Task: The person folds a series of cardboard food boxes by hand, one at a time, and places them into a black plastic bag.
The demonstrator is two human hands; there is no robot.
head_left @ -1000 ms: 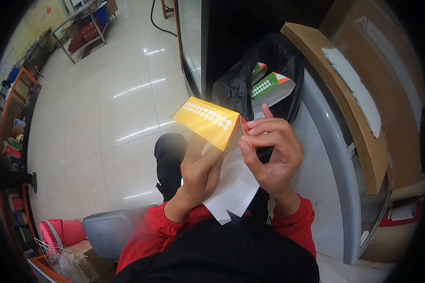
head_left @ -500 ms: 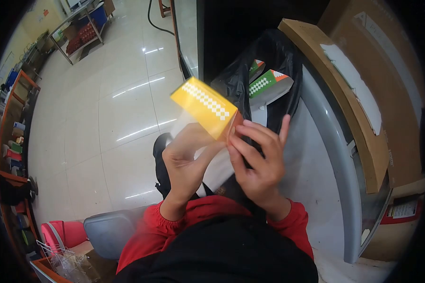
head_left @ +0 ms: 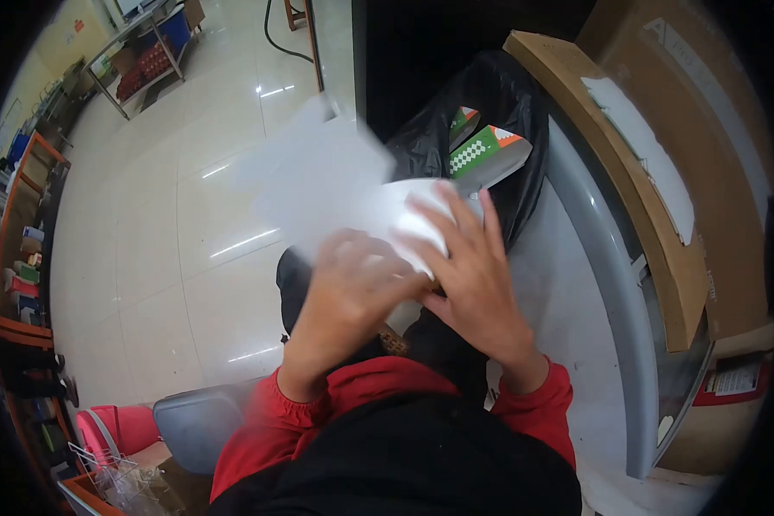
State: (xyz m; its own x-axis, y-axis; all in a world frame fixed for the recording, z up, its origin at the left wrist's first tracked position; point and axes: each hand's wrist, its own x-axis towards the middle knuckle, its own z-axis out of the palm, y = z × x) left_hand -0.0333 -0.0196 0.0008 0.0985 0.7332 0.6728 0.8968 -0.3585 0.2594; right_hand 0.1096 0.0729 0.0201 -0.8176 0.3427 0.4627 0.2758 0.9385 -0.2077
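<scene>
A paper carton (head_left: 331, 185) is between my hands, its plain white side facing me and its panels blurred by motion. My left hand (head_left: 344, 297) grips its lower edge, with the fingers partly smeared. On the right side of the same carton, my right hand (head_left: 473, 275) has its fingers over a white flap and its thumb below. Just beyond that hand, a green and white carton (head_left: 490, 159) and another green carton (head_left: 464, 125) lie in a black plastic bag (head_left: 525, 112).
To the right stand a curved grey frame (head_left: 602, 258) and large cardboard boxes (head_left: 662, 146). A grey chair (head_left: 202, 426) and a pink bag (head_left: 116, 430) are at lower left. Orange-edged shelves (head_left: 26, 189) line the far left, and a metal table (head_left: 138, 52) stands beyond the tiled floor (head_left: 146, 267).
The carton's yellow patterned side faced me before; now its white side does, and it looks spread wider. My right hand's fingers have moved up over a flap.
</scene>
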